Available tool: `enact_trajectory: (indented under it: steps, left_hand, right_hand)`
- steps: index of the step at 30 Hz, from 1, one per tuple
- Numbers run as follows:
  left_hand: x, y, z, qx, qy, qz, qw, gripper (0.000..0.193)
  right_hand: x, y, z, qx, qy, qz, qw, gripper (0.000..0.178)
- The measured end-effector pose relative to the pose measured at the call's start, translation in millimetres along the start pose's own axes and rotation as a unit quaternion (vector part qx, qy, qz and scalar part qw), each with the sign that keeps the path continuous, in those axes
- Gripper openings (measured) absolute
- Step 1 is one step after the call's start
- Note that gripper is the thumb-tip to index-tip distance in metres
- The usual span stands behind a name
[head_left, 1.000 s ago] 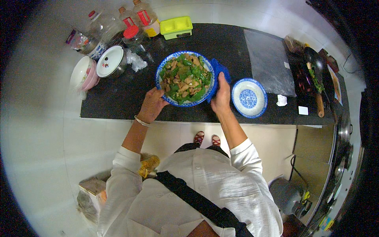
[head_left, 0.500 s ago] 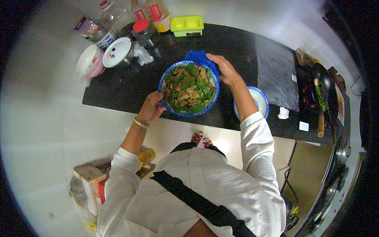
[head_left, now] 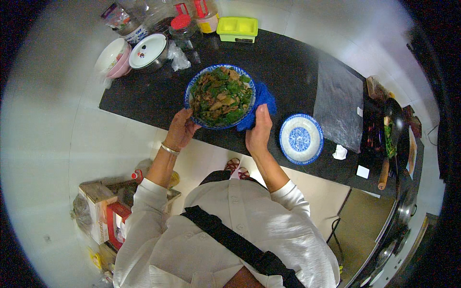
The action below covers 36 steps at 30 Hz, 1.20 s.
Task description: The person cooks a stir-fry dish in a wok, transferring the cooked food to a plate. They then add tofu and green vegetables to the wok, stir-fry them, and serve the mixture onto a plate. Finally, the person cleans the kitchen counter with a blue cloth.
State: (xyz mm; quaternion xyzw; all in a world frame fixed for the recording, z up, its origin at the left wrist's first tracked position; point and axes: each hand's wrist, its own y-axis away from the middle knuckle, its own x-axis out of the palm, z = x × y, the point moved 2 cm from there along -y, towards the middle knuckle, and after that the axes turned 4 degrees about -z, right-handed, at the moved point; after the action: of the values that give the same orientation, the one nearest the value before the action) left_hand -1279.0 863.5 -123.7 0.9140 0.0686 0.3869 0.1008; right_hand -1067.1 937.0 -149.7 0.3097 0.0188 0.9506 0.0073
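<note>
A blue-and-white dish (head_left: pixel 195 75) heaped with stir-fried green peppers and brown meat pieces (head_left: pixel 222 98) is held over the black counter. My left hand (head_left: pixel 181 130) grips its lower left rim, thumb near the edge and the other fingers underneath. At the lower right side, my right hand (head_left: pixel 259 128) is closed on a blue cloth (head_left: pixel 265 98), which lies between the palm and the dish. The right thumb or finger points up along the cloth; the remaining fingers are partly hidden. To the right of that hand, an empty blue-and-white plate (head_left: pixel 301 139) rests on the counter.
Bowls (head_left: pixel 115 55), a lidded pot (head_left: pixel 148 50), a red-lidded jar (head_left: pixel 182 29) and a lime-green container (head_left: pixel 237 29) stand along the back left. A dark plastic sheet (head_left: pixel 338 103) and a wooden-handled knife (head_left: pixel 383 174) lie right. Boxes (head_left: pixel 97 206) sit low at left.
My right hand has moved with the blue cloth from the dish's upper right rim down to its lower right side. The plate beside it is now uncovered by my forearm.
</note>
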Motion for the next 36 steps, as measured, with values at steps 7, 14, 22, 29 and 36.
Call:
enact_trajectory:
  steps: [7, 14, 22, 29, 36]
  left_hand:
    - [-1.9, 13.8, -1.8, 0.019, -0.080, 0.033, 0.996, 0.020]
    - [15.8, 40.6, 9.4, 0.054, -0.044, -0.053, 0.996, 0.022]
    - [-1.3, 85.0, 29.6, 0.146, 0.015, -0.114, 0.983, 0.024]
    - [-15.7, 152.7, 33.4, 0.221, 0.045, -0.131, 0.965, 0.031]
    - [-26.3, 249.0, 53.5, 0.291, 0.089, -0.221, 0.926, 0.030]
  right_hand:
    - [16.8, -28.8, 36.5, 0.150, -0.115, 0.052, 0.981, 0.037]
    - [32.8, -57.8, 30.8, 0.315, -0.112, 0.191, 0.923, 0.069]
    - [30.8, -0.4, -1.3, 0.415, -0.072, 0.162, 0.892, 0.078]
    - [37.9, -41.5, 28.5, 0.261, 0.072, 0.098, 0.958, 0.079]
    - [30.4, -113.3, 11.4, -0.352, 0.718, 0.211, 0.562, 0.073]
